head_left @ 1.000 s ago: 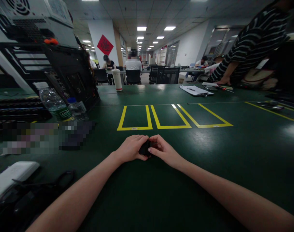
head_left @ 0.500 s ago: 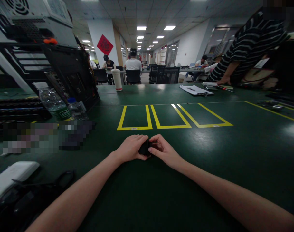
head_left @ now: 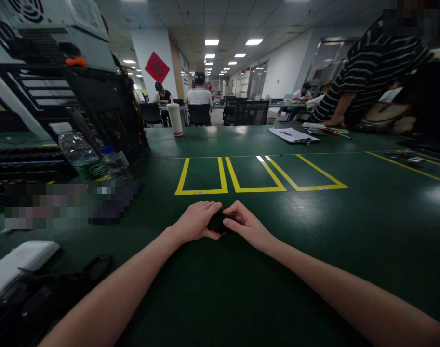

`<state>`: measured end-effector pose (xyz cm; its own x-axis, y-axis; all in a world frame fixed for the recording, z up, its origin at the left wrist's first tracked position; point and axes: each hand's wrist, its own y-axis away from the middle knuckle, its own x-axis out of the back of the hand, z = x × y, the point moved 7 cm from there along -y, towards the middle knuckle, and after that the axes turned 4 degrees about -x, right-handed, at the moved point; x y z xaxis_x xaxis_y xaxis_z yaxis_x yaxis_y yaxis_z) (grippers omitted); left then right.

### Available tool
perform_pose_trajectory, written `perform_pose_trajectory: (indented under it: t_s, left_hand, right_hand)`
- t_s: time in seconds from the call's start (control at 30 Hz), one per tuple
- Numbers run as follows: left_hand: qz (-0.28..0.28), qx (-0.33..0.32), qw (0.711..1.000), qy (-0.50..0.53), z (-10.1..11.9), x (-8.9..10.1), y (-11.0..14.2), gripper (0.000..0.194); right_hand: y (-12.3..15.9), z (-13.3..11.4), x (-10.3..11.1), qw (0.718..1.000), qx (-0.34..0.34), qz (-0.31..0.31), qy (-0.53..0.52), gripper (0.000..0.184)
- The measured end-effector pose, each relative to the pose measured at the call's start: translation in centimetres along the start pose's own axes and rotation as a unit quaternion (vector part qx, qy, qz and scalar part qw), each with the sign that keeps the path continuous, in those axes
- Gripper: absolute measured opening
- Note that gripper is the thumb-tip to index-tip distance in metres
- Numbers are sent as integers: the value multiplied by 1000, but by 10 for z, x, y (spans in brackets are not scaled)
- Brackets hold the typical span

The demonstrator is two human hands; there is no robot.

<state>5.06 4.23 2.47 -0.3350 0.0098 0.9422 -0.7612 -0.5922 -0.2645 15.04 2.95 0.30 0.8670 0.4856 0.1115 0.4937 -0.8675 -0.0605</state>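
A small black object (head_left: 216,221) of a kind I cannot make out is just in front of me at the green table's middle. My left hand (head_left: 198,220) curls around its left side, thumb low and fingers over the top. From the right, my right hand (head_left: 246,224) pinches at its edge with thumb and bent forefinger. Between them the fingers cover much of the object. Beyond my hands, yellow tape outlines (head_left: 201,192) mark the green tabletop (head_left: 220,289).
To the left stand an open computer case (head_left: 107,115), two clear plastic bottles (head_left: 77,149) and a white device (head_left: 28,258) beside black cables (head_left: 60,294). Farther back are a paper cup (head_left: 175,119) and a clipboard (head_left: 294,135). A person in a striped shirt (head_left: 371,67) leans on the table at right.
My right thumb and fingertips have shifted very slightly at the black object's right edge. My left hand keeps its place. The person in stripes has moved slightly.
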Motion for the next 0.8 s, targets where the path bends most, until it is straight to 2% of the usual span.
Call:
perform_pose_trajectory:
  t_s: [0.17,0.4,0.6,0.8]
  left_hand:
    - [8,-10,1000,3,-1,-1,1,54]
    - [4,-11,1000,0,1,1,1,55]
    - [0,-12,1000,-5,2,1,1,52]
    - [4,-10,1000,-12,0,-1,1,54]
  right_hand:
    - [-2,2,2,999,-28,18,28,26]
    - [2,-4,-2,999,-4,-27,33,34]
    - [-3,4,1,1000,-2,7,4,14]
    - [-4,3,1,999,-17,8,31,25]
